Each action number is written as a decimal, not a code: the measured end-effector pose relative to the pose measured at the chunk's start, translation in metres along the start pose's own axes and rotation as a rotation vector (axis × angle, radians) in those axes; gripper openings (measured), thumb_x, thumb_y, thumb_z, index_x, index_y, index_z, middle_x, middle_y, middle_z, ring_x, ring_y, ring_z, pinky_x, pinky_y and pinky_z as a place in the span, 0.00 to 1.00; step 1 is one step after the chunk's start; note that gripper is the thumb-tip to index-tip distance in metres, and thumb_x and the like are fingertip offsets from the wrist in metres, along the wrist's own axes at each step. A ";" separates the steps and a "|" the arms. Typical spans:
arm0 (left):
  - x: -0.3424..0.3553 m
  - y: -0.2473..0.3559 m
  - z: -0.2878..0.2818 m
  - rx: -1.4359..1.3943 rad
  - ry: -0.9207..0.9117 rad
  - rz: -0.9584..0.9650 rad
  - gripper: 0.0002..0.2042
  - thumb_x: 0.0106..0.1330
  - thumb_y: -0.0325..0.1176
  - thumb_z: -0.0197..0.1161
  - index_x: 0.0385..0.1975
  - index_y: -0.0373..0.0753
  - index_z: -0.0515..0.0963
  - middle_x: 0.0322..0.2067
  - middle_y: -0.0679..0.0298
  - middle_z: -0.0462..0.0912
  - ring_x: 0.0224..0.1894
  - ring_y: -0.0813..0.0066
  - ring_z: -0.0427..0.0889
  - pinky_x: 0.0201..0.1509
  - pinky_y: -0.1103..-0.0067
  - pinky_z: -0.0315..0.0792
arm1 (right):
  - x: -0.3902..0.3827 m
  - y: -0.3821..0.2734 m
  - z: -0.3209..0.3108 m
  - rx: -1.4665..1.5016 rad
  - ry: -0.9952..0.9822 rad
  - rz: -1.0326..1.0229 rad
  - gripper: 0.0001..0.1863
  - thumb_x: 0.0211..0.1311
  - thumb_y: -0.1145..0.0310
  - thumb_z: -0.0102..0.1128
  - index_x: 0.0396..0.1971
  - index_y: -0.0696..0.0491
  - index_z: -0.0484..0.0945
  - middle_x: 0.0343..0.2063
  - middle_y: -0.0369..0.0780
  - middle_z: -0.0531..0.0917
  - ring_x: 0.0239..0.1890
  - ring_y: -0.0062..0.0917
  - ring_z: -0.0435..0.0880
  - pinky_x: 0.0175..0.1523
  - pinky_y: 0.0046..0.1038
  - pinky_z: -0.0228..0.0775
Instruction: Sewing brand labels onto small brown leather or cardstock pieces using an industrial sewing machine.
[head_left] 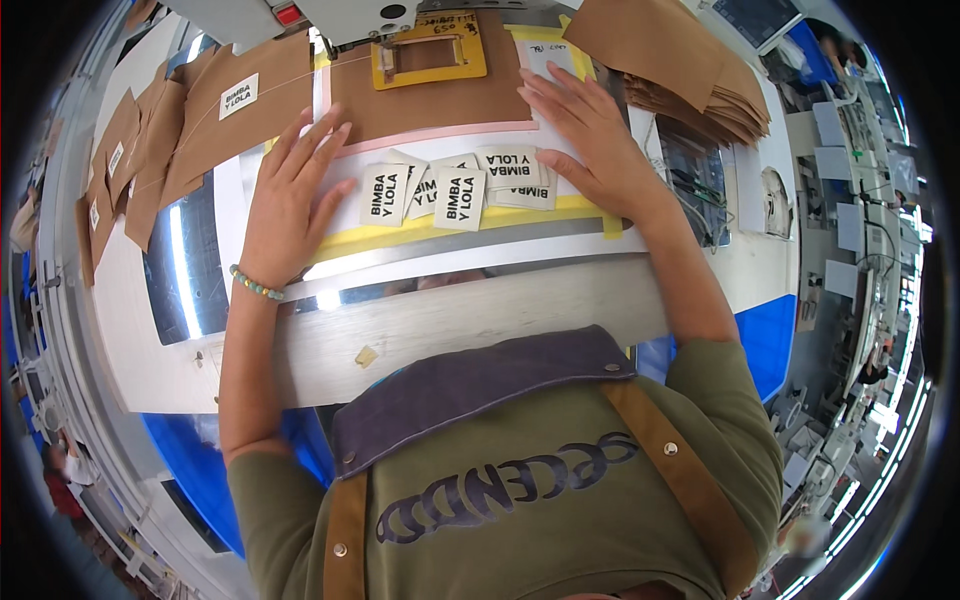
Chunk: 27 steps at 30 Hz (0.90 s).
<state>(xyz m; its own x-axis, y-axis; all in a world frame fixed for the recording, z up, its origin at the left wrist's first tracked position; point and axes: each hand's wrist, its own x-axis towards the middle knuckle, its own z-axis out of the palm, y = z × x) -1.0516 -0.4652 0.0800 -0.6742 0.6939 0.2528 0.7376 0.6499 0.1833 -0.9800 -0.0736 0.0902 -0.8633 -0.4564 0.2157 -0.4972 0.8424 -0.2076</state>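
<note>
My left hand lies flat, fingers apart, with its fingertips on the left front edge of a brown fabric panel. A beaded bracelet circles that wrist. On the right, my right hand is spread out as well, its fingertips at the panel's right edge. A yellow frame with a rectangular opening rests on the panel under the machine head. Between my hands, several white rectangular labels with black print overlap in a loose pile. The right thumb is close to the pile's right end.
Brown panels with white labels trail off to the left, linked by thread. A stack of brown pieces sits at the back right. Thread scraps lie beyond my right wrist. Blue sheeting hangs at the table's front edge.
</note>
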 end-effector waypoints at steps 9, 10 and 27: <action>-0.002 0.000 -0.001 0.003 0.020 -0.053 0.26 0.72 0.39 0.69 0.70 0.48 0.80 0.80 0.63 0.66 0.83 0.53 0.57 0.84 0.58 0.56 | -0.003 -0.001 0.000 -0.055 -0.065 -0.012 0.30 0.80 0.48 0.55 0.75 0.44 0.73 0.81 0.36 0.65 0.84 0.38 0.55 0.86 0.54 0.40; -0.003 0.000 -0.002 0.007 0.019 -0.049 0.26 0.72 0.39 0.69 0.70 0.48 0.80 0.80 0.63 0.66 0.83 0.53 0.57 0.84 0.58 0.56 | -0.003 -0.001 0.000 -0.038 -0.062 -0.013 0.30 0.80 0.48 0.55 0.75 0.44 0.73 0.80 0.36 0.65 0.84 0.38 0.56 0.87 0.53 0.40; -0.001 -0.009 -0.001 -0.134 0.067 -0.043 0.19 0.69 0.33 0.73 0.59 0.44 0.86 0.73 0.62 0.76 0.78 0.50 0.68 0.79 0.59 0.66 | -0.005 0.002 0.002 0.004 -0.032 -0.026 0.29 0.80 0.49 0.54 0.74 0.45 0.74 0.79 0.36 0.68 0.82 0.38 0.59 0.86 0.52 0.42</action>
<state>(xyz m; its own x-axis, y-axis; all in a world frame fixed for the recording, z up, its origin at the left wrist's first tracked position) -1.0573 -0.4718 0.0793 -0.7047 0.6413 0.3035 0.7093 0.6283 0.3196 -0.9772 -0.0700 0.0870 -0.8521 -0.4876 0.1900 -0.5202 0.8289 -0.2056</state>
